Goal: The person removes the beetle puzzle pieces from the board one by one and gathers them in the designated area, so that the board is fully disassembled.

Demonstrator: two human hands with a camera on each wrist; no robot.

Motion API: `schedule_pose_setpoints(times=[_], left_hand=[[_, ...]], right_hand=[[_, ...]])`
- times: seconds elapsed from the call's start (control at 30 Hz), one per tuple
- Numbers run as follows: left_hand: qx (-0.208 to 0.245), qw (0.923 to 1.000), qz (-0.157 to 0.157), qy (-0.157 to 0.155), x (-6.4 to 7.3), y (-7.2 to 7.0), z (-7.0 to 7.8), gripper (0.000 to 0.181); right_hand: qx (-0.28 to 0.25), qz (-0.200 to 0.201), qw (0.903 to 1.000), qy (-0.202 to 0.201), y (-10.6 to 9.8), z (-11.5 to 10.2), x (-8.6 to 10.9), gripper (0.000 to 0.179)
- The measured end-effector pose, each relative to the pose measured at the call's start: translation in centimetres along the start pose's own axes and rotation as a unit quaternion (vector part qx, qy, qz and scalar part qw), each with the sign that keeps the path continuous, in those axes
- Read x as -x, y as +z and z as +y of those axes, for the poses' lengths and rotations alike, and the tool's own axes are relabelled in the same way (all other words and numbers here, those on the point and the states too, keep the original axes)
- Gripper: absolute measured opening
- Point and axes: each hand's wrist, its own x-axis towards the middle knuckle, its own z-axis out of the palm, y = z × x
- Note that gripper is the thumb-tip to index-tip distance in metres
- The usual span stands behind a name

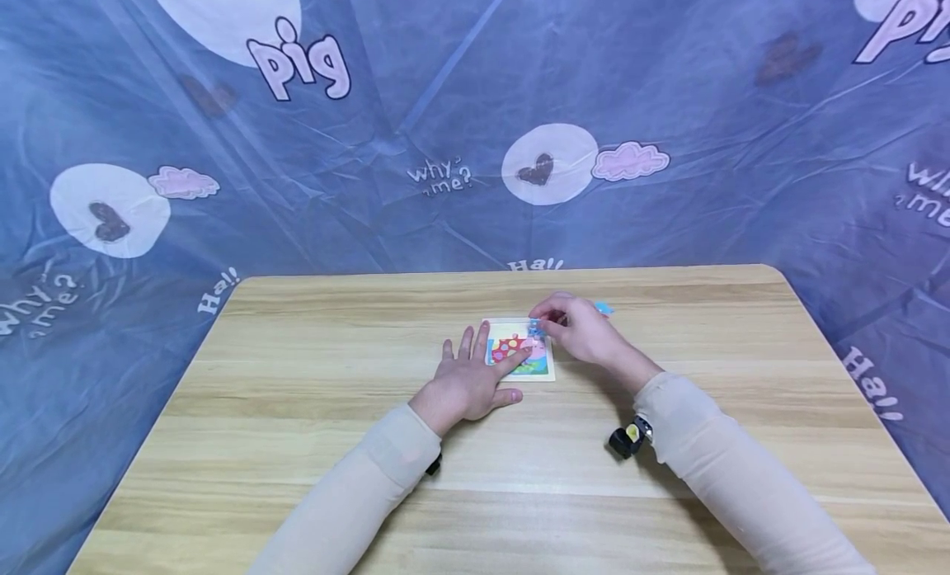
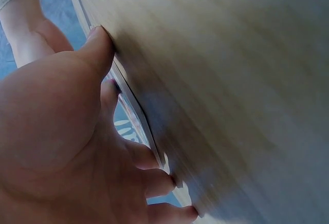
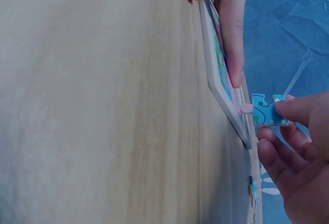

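A small jigsaw puzzle tray (image 1: 529,379) with a pale frame lies on the table, its lower part filled with a colourful picture with a red dotted patch. My left hand (image 1: 466,387) is spread over its left side, index fingertip resting on the picture and thumb stretched out by the near edge. Between the thumb and fingers of my right hand (image 1: 582,332) is a blue jigsaw piece (image 3: 269,112) with a pink tab, pinched and tilted up. That piece is over the tray's far right corner, where pale backing shows beside it.
Behind my right hand lies a loose blue piece (image 1: 604,308), partly hidden. The wooden table (image 1: 319,377) ends at a blue printed cloth (image 1: 356,195) hanging behind it. Below my right wrist sits a black wrist device (image 1: 626,441).
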Motion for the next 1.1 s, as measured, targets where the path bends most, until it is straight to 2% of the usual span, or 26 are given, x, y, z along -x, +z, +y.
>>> schedule_pose_setpoints(times=[0.33,0.57,0.8,1.1], left_hand=[[0.006,1.0,0.003,0.0,-0.4,0.4,0.0,0.071],[0.007,0.9999,-0.008,-0.003,-1.6,1.3,-0.6,0.072],[0.004,1.0,0.0,0.001,-0.4,0.1,-0.2,0.071],[0.003,1.0,0.004,0.007,0.0,-0.1,-0.1,0.072]], right_hand=[[-0.034,0.001,0.9989,0.033,-1.1,0.4,0.8,0.023],[-0.032,0.002,0.9992,0.026,-2.0,0.7,1.2,0.023],[-0.024,0.007,0.9993,0.028,-3.0,0.9,1.6,0.024],[-0.04,0.024,0.9979,0.045,-4.2,1.5,2.1,0.025]])
